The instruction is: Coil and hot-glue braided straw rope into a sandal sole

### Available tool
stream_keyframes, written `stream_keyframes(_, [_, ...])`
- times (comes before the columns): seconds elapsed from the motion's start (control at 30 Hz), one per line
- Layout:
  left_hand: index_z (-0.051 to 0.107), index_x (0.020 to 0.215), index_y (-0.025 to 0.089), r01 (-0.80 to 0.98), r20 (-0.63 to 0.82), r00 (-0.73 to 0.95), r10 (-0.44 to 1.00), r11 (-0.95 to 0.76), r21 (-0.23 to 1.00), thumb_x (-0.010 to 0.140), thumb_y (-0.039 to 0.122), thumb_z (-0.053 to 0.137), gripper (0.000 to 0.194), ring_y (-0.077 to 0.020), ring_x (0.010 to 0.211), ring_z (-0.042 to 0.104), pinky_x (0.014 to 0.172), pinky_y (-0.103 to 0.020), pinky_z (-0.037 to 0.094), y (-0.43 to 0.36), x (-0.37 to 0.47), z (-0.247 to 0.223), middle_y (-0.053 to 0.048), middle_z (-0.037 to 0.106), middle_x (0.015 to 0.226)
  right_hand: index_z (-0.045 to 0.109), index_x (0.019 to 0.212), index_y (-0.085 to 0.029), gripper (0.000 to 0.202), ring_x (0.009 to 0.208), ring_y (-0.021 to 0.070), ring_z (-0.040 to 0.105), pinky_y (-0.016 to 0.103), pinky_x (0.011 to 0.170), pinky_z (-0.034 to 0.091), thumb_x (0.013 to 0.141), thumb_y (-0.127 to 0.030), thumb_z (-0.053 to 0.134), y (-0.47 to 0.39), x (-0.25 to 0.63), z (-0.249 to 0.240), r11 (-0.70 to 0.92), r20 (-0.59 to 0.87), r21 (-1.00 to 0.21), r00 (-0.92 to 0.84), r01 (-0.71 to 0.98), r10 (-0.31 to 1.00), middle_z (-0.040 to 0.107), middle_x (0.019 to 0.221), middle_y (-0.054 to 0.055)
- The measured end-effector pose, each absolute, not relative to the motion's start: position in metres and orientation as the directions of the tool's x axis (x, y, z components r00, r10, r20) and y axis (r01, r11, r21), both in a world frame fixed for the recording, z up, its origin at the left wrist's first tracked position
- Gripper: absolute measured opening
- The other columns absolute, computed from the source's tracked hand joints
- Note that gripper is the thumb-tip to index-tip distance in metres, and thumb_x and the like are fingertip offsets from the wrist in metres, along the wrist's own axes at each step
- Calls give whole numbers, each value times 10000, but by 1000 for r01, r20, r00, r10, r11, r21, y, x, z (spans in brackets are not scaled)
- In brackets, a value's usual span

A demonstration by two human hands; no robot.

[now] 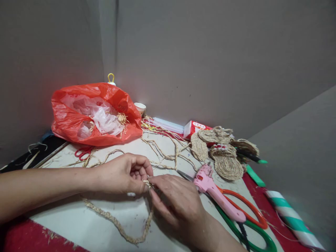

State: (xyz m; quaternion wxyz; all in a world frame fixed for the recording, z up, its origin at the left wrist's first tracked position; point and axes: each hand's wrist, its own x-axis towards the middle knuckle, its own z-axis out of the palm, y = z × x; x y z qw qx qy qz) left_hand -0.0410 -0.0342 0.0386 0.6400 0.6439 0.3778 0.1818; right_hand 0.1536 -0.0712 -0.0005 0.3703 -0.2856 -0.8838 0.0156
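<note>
A braided straw cord (pixel 115 222) hangs in a loop over the white board, its upper end running up between my hands. My left hand (pixel 126 176) pinches that end between thumb and fingers, the other fingers curled. Against it, my right hand (pixel 175 196) grips the same end with its fingertips; its other fingers are partly hidden. Just right of my right hand lies a pink glue gun (pixel 216 196) across large scissors with orange and green handles (pixel 244 206). Thin straw cords (pixel 170 155) spread over the board behind my hands.
A red plastic bag (pixel 97 136) with white bags and straw scraps stands at the back left, small red scissors (pixel 82 153) before it. Coiled straw pieces (pixel 228 162) lie at the back right near a red box (pixel 187 130). A green-and-white striped packet (pixel 291 217) is far right.
</note>
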Motion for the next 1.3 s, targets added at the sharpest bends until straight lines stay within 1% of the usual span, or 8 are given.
stream_keyframes(0.17, [585, 882, 146, 139, -197, 630, 751, 141, 980, 697, 123, 683, 210, -74, 593, 439, 566, -199, 356, -33, -41, 29, 42, 530, 684, 507, 1184, -151, 342, 769, 182, 674, 299, 678, 541, 855, -82, 569, -71, 153, -6, 800, 677, -314, -470, 511, 566, 703, 891, 74])
stream_keyframes(0.27, [582, 900, 145, 80, -176, 605, 777, 161, 984, 702, 152, 706, 234, -78, 603, 461, 577, -204, 366, -33, -40, 30, 35, 548, 695, 532, 1111, -166, 276, 720, 165, 664, 278, 652, 530, 850, -107, 602, -72, 153, -6, 754, 680, -373, -393, 540, 618, 689, 849, 51])
stream_keyframes(0.4, [592, 891, 137, 31, -159, 590, 791, 174, 984, 711, 214, 735, 242, -66, 564, 439, 545, -194, 336, -35, -40, 32, 48, 531, 654, 560, 1034, -164, 203, 689, 162, 654, 282, 632, 519, 850, -93, 606, -72, 153, -3, 754, 694, -369, -378, 544, 612, 689, 817, 54])
stream_keyframes(0.6, [599, 903, 140, -40, -132, 567, 813, 188, 981, 758, 240, 724, 216, -57, 551, 443, 527, -187, 331, -36, -38, 27, 47, 537, 665, 566, 1160, -146, 333, 771, 182, 699, 298, 673, 561, 844, -45, 596, -71, 152, -6, 768, 729, -348, -361, 537, 582, 734, 909, 92])
stream_keyframes(0.8, [598, 949, 168, -67, -101, 504, 858, 156, 986, 762, 241, 731, 241, -75, 604, 498, 569, -207, 375, -37, -38, 24, 17, 587, 760, 550, 1255, -163, 413, 880, 188, 731, 292, 770, 594, 864, -31, 558, -74, 148, -9, 751, 741, -374, -312, 544, 594, 751, 1025, 111])
stream_keyframes(1.0, [593, 952, 170, -80, -54, 501, 864, 109, 991, 762, 245, 728, 245, -93, 651, 496, 618, -223, 392, -37, -37, 19, 18, 567, 755, 555, 1262, -187, 415, 911, 184, 730, 284, 800, 597, 874, -40, 544, -77, 143, -11, 709, 716, -431, -267, 558, 645, 739, 1086, 99])
stream_keyframes(1.2, [570, 933, 163, -19, -66, 514, 855, 88, 996, 753, 225, 722, 244, -92, 627, 482, 604, -228, 386, -36, -37, 21, 5, 591, 765, 540, 1251, -142, 367, 979, 178, 708, 269, 860, 563, 896, -52, 510, -76, 144, -15, 704, 686, -419, -308, 574, 659, 720, 1122, 131])
stream_keyframes(1.3, [578, 925, 164, -9, -84, 494, 866, 101, 995, 736, 206, 727, 244, -77, 598, 451, 574, -218, 365, -36, -36, 22, 14, 584, 763, 510, 1235, -157, 321, 876, 172, 725, 271, 789, 572, 921, -95, 481, -76, 144, -15, 655, 635, -472, -288, 591, 717, 737, 1032, 107])
